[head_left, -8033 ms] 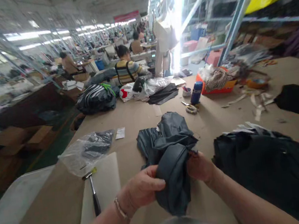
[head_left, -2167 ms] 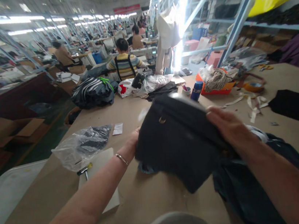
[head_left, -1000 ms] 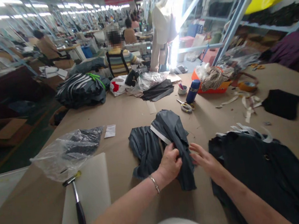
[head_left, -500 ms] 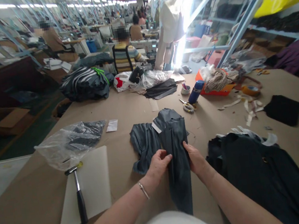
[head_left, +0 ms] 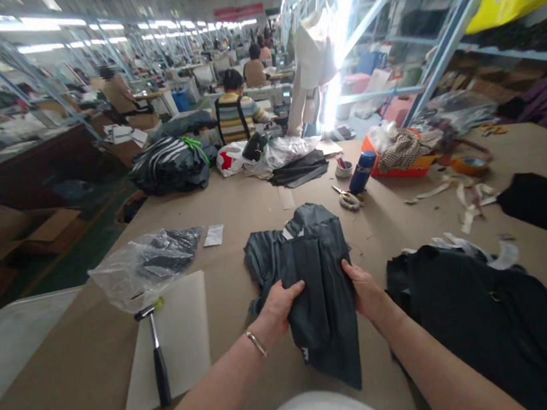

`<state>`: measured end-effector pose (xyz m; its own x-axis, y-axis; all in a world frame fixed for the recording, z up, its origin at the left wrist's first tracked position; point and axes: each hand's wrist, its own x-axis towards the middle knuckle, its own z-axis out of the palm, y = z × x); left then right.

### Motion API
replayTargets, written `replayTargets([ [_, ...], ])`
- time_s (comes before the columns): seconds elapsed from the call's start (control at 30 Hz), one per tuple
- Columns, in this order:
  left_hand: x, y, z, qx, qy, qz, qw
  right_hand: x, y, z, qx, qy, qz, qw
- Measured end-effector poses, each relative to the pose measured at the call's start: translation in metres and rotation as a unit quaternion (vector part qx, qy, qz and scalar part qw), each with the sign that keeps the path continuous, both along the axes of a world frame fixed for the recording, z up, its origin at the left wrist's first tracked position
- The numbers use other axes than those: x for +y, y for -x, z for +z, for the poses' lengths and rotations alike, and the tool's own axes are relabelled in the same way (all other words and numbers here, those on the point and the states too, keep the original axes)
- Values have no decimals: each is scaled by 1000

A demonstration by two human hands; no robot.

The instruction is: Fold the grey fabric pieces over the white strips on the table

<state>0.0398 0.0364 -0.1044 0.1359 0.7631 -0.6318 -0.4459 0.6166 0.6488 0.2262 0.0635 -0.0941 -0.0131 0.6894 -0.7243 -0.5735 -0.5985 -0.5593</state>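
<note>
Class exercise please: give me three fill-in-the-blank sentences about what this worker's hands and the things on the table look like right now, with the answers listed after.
1. Both the left hand and the right hand grip a piece of dark grey ____.
2. The hammer lies on a white ____.
3. A bracelet sits on the ____ wrist.

Missing words: fabric; board; left
</note>
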Motion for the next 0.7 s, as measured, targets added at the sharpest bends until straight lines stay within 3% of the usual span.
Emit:
replayTargets([
  [0.17, -3, 5, 31, -87, -32, -2, 996, -1, -1, -14, 21, -26, -46, 998],
  [0.3, -9, -3, 41, -55, -42, -69, 995, -7, 7, -18, 45, -44, -40, 997],
  [0.5, -3, -1, 18, 105, -35, 26, 994, -12, 18, -29, 60, -31, -6, 998],
  [0.7, -1, 1, -3, 139, -52, -14, 989, -18, 18, -46, 11, -41, 21, 999],
])
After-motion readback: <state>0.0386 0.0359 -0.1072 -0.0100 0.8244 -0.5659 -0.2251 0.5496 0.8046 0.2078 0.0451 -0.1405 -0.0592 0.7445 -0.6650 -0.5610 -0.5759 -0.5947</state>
